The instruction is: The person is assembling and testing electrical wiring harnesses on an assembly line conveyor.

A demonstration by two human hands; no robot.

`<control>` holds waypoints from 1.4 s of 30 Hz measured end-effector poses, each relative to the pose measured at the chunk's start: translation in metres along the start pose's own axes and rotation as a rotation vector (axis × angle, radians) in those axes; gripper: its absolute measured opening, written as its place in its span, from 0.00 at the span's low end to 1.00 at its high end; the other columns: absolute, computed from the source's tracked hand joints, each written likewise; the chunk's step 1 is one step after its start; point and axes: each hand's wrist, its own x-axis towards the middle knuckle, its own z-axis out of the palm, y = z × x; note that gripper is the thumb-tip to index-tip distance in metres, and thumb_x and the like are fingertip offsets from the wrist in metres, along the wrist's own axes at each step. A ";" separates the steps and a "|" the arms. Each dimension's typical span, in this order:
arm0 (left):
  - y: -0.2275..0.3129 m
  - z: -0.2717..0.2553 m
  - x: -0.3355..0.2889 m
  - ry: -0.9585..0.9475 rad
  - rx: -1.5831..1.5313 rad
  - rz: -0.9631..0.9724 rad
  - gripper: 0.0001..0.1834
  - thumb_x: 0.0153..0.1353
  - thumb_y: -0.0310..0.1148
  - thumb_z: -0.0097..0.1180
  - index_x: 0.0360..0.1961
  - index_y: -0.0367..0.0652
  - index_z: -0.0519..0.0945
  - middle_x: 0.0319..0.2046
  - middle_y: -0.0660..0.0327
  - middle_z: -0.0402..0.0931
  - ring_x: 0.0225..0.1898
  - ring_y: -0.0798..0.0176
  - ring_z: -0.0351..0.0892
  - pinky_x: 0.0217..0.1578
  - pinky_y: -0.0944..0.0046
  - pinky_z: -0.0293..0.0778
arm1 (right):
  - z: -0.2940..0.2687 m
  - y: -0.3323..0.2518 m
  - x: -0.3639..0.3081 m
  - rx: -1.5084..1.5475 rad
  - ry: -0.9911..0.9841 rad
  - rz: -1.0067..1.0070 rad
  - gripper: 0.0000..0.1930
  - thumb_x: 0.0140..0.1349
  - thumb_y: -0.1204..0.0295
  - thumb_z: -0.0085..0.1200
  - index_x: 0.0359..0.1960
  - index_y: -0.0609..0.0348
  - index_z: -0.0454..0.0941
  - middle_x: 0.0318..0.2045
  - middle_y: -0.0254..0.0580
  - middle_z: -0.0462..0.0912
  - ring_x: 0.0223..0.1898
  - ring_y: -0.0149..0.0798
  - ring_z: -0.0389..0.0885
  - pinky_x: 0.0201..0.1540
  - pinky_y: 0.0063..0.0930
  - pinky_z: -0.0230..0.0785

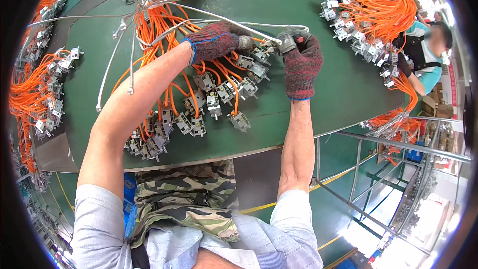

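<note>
My left hand (216,42), in a dark red and grey knitted glove with a blue cuff edge, is closed over the orange cables. An orange cable shows just past its fingertips; most of the grip is hidden. To its right, my right hand (301,62) wears a matching glove and pinches a thin grey cable (249,31) near its metal tip. Beneath both hands, several small grey metal connector blocks (214,102) lie on the green tabletop, each on an orange cable (154,30). Other grey cables (109,77) with rounded metal ends hang from a bundle above.
More orange cable bundles with blocks lie at the left (37,89) and upper right (378,7). A co-worker (428,55) stands beyond the right edge of the green table (348,94). Metal tube framing (356,169) stands at the lower right, close to the table's front edge.
</note>
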 end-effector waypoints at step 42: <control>0.009 -0.003 -0.006 -0.045 0.011 0.077 0.29 0.69 0.49 0.64 0.60 0.34 0.84 0.53 0.48 0.87 0.56 0.53 0.85 0.62 0.54 0.77 | -0.008 0.011 -0.025 0.268 -0.289 0.194 0.18 0.59 0.72 0.75 0.47 0.60 0.80 0.48 0.44 0.88 0.43 0.34 0.86 0.38 0.30 0.85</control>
